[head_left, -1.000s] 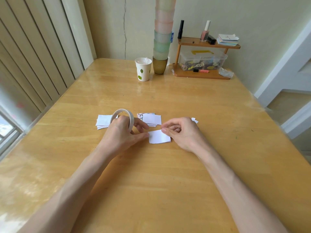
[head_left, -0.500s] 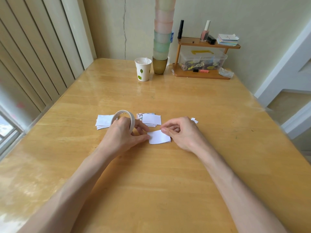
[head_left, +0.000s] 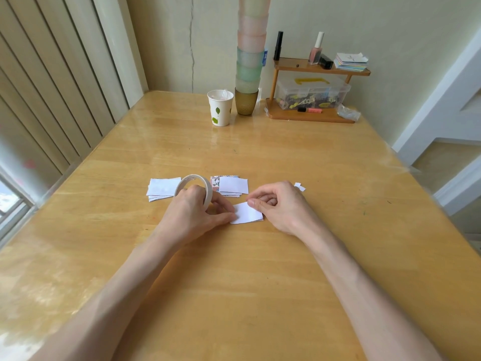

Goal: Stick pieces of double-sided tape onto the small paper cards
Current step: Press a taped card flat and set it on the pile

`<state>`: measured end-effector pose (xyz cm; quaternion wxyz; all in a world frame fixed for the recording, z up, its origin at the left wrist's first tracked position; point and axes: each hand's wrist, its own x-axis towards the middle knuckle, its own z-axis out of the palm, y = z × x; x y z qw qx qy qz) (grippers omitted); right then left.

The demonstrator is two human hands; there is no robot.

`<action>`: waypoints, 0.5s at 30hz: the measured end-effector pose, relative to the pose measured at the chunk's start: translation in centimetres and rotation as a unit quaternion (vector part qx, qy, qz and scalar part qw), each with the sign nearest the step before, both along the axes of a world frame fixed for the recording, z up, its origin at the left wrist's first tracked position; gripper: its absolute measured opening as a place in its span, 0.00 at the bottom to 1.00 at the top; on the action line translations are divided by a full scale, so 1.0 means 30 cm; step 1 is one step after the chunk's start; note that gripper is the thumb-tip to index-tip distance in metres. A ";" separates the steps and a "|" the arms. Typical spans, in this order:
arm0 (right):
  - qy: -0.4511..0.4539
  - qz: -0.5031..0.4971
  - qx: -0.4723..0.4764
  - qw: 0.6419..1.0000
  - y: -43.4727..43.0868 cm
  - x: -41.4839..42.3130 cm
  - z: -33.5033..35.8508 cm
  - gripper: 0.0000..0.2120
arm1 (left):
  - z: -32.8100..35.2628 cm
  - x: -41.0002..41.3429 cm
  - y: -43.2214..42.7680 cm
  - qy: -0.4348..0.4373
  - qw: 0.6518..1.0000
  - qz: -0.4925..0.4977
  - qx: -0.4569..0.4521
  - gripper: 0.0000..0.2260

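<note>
A small white paper card (head_left: 247, 213) lies on the wooden table (head_left: 260, 282) between my hands. My left hand (head_left: 194, 213) grips a white roll of double-sided tape (head_left: 200, 185) standing on edge, its thumb touching the card's left edge. My right hand (head_left: 281, 207) has its fingers curled, with thumb and forefinger pinched together at the card's top right edge. Whether they pinch tape or the card itself I cannot tell. A stack of white cards (head_left: 162, 188) lies behind at the left, another pile (head_left: 231, 185) in the middle.
A small white scrap (head_left: 299, 186) lies right of my right hand. At the table's far end stand a paper cup (head_left: 220, 108), a tall stack of coloured cups (head_left: 248, 74) and a wooden shelf (head_left: 312, 114) with a clear box and bottles. A window wall runs along the left.
Both hands stay almost still over the card. My left thumb has slid slightly onto the card's left edge.
</note>
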<state>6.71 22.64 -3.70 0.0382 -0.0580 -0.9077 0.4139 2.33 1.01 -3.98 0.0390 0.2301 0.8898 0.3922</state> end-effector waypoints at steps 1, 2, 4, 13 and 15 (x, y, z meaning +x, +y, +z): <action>-0.001 -0.001 0.000 1.000 -0.001 0.001 0.000 0.03 | 0.000 -0.001 0.001 -0.004 1.000 0.003 -0.002 0.06; -0.001 -0.002 0.000 1.000 -0.001 0.001 0.000 0.03 | -0.001 -0.003 0.002 -0.008 1.000 0.005 -0.003 0.06; 0.003 -0.002 0.002 1.000 -0.002 0.005 0.000 0.02 | 0.001 -0.004 0.003 -0.011 1.000 0.005 -0.007 0.07; 0.046 -0.007 0.108 0.993 -0.016 0.024 0.018 0.11 | 0.007 -0.002 0.007 -0.016 1.000 -0.001 -0.014 0.07; 0.042 -0.004 0.106 0.993 -0.015 0.028 0.018 0.11 | 0.007 -0.001 0.007 -0.020 1.000 0.001 -0.011 0.06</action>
